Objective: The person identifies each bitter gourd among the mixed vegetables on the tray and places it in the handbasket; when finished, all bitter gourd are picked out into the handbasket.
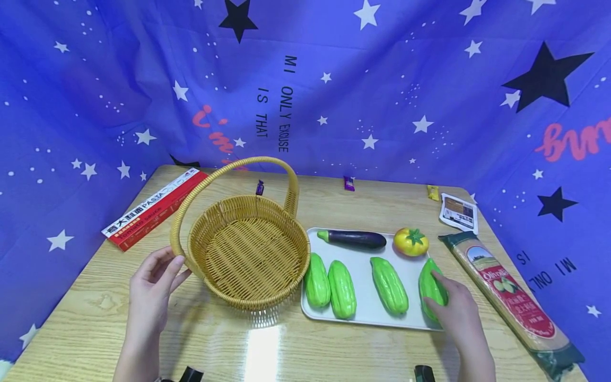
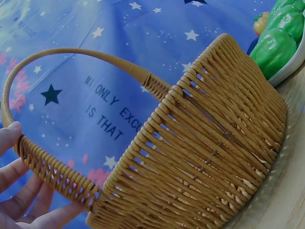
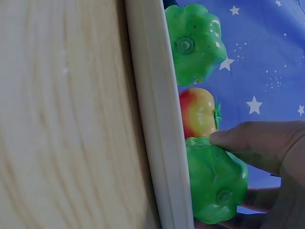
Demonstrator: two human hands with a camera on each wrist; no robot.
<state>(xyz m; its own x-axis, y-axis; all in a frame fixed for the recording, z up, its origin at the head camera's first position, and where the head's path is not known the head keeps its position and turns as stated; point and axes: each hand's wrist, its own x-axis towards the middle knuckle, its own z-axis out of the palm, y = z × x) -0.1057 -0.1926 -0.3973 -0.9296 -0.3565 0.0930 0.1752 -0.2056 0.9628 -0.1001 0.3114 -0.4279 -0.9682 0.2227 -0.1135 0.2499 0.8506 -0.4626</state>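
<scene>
A wicker basket [image 1: 250,254] with a tall arched handle [image 2: 57,171] stands on the table at centre-left. My left hand [image 1: 155,278] grips the low left part of this handle, thumb on one side and fingers behind it. Right of the basket lies a white tray [image 1: 366,284] with green ridged toy gourds, an eggplant [image 1: 358,239] and a yellow-red tomato [image 1: 411,242]. At the tray's right end, my right hand [image 1: 455,305] holds the rightmost gourd [image 3: 217,183] between thumb and fingers, close over the tray. Three other gourds [image 1: 341,289] lie to its left.
A red pasta box [image 1: 155,209] lies at the back left. Along the right edge are a spaghetti pack [image 1: 513,300] and a white pouch [image 1: 458,212]. Small wrapped candies [image 1: 349,183] lie near the back edge, before a blue star-printed cloth [image 1: 372,95].
</scene>
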